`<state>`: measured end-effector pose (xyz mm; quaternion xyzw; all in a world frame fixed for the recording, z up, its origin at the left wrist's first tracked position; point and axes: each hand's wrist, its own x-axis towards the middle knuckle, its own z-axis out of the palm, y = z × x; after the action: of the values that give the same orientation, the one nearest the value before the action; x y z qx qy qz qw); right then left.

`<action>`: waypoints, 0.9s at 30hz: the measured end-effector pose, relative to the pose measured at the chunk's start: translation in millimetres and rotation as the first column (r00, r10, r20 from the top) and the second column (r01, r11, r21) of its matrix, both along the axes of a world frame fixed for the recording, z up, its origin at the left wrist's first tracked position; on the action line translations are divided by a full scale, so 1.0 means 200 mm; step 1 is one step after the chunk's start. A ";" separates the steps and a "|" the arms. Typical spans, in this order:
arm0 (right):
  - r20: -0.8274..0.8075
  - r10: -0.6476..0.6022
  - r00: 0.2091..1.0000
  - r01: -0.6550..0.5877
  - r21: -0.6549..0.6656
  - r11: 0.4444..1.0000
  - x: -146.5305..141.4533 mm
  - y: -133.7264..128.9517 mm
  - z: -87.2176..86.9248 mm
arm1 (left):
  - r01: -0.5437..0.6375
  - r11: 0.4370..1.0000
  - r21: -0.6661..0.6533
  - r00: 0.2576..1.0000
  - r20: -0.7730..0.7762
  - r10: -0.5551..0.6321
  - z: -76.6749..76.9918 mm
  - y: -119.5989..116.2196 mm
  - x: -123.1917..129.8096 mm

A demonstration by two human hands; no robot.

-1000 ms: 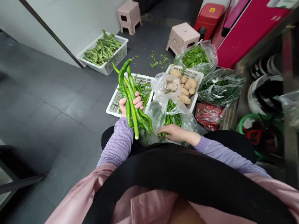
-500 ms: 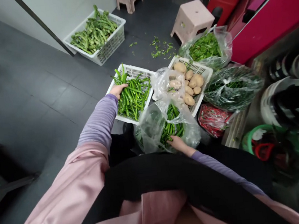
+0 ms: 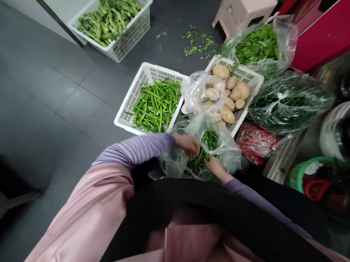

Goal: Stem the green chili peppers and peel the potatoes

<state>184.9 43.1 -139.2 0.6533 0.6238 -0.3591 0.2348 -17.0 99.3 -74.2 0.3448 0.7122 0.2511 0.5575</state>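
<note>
While the left hand [image 3: 190, 145] curled near the right hand [image 3: 215, 167], bagged green peppers [image 3: 209, 140] lay just beside both; I could discern neither grip.

Open floor [image 3: 65, 119] is stretching along the left, leaving a passage beside the pepper basket [image 3: 128, 113], whose top is lying open to the left grip [image 3: 189, 145]. Loose plastic of the pepper bag [image 3: 229, 154] is standing close around it and the right grip [image 3: 215, 167]. Farther off, a knotted bag [image 3: 196, 86] and the potato basket [image 3: 258, 79] are blocking low paths; rightward, a red-filled bag [image 3: 255, 142] is narrowing the gap.
</note>
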 end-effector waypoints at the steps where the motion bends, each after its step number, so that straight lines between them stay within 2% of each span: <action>1: 0.011 -0.019 1.000 0.019 0.023 1.000 0.02 0.03 0.00 | 0.145 0.989 -0.026 0.989 -0.006 -0.145 -0.05 -0.11 0.10; 3: 0.028 -0.055 0.998 0.053 0.070 0.996 0.08 0.09 0.00 | 0.401 0.915 -0.050 0.915 -0.028 -0.402 -0.15 -0.27 0.23; 4: 0.036 -0.069 0.997 0.066 0.091 0.994 0.12 0.11 0.01 | 0.486 0.872 -0.055 0.870 -0.058 -0.489 -0.20 -0.33 0.26; 7: 0.057 -0.104 0.993 0.094 0.156 0.983 0.26 0.18 0.04 | 0.641 0.760 -0.103 0.743 -0.165 -0.649 -0.32 -0.44 0.24; 10: 0.077 -0.118 0.990 0.102 0.184 0.978 0.35 0.19 0.08 | 0.696 0.690 -0.198 0.658 -0.211 -0.723 -0.40 -0.49 0.18; 11: 0.082 -0.120 0.989 0.104 0.180 0.978 0.36 0.18 0.09 | 0.692 0.687 -0.222 0.650 -0.220 -0.727 -0.42 -0.49 0.18; 13: 0.089 -0.117 0.989 0.102 0.152 0.983 0.36 0.15 0.13 | 0.647 0.718 -0.256 0.675 -0.245 -0.696 -0.46 -0.46 0.19; 15: 0.097 -0.107 0.990 0.095 0.120 0.988 0.35 0.13 0.18 | 0.604 0.746 -0.282 0.687 -0.291 -0.666 -0.49 -0.40 0.24; 18: 0.149 -0.092 0.984 0.082 0.072 0.994 0.33 0.14 0.25 | 0.608 0.745 -0.274 0.668 -0.331 -0.666 -0.53 -0.30 0.34; 22: 0.205 -0.076 0.976 0.075 0.013 0.997 0.33 0.16 0.34 | 0.563 0.763 -0.316 0.642 -0.415 -0.645 -0.53 -0.21 0.47; 23: 0.206 -0.069 0.976 0.070 0.004 0.998 0.34 0.15 0.35 | 0.552 0.778 -0.300 0.639 -0.447 -0.626 -0.52 -0.20 0.50; 25: 0.199 -0.066 0.978 0.069 -0.009 0.998 0.35 0.15 0.35 | 0.563 0.807 -0.176 0.663 -0.488 -0.568 -0.51 -0.17 0.57; 27: 0.186 -0.074 0.980 0.077 -0.013 0.997 0.36 0.15 0.35 | 0.571 0.820 -0.037 0.738 -0.414 -0.533 -0.50 -0.16 0.64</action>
<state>257.7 72.2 -69.0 0.7047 0.5704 -0.3113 0.2847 110.6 68.2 -175.1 0.6100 0.6651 0.0298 0.4296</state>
